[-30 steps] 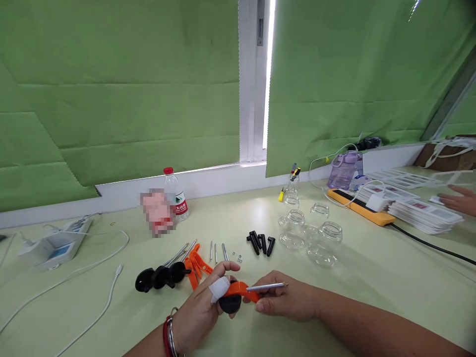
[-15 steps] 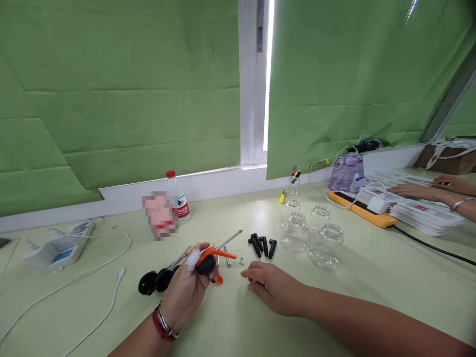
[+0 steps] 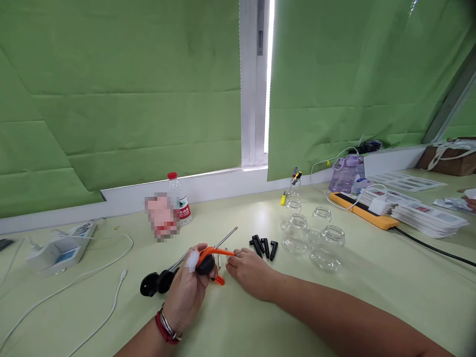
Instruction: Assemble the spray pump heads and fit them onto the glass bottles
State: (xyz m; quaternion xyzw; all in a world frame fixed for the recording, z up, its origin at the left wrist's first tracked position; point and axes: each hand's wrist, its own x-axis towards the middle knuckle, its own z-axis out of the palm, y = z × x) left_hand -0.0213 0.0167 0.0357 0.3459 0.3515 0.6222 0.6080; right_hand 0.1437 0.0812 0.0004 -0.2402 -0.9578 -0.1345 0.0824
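My left hand (image 3: 189, 285), with white tape on a finger, is closed around an orange-and-black lever piece (image 3: 205, 267). A thin metal rod (image 3: 226, 237) with a brass-coloured tip slants up behind the lever. My right hand (image 3: 253, 272) is down on the table by the lever's far end, over small metal parts, fingers curled together; whatever its fingertips hold is hidden. Metal bolts (image 3: 219, 262) show between the hands. Left of my left hand are black round pieces (image 3: 150, 284) with metal rods. Another orange piece (image 3: 219, 280) lies under the lever.
Several black L-shaped handles (image 3: 274, 250) lie beyond my right hand. Clear jars (image 3: 327, 255) stand to the right, and screwdrivers (image 3: 296, 177) stand in a jar. Around them are an orange power strip (image 3: 362, 210), white trays (image 3: 427, 220), a bottle (image 3: 183, 203) and cables (image 3: 117, 297).
My right hand has moved left to the lever's far end, covering the small metal parts. The left hand still holds the lever piece. The co-worker's hands have withdrawn from the trays.
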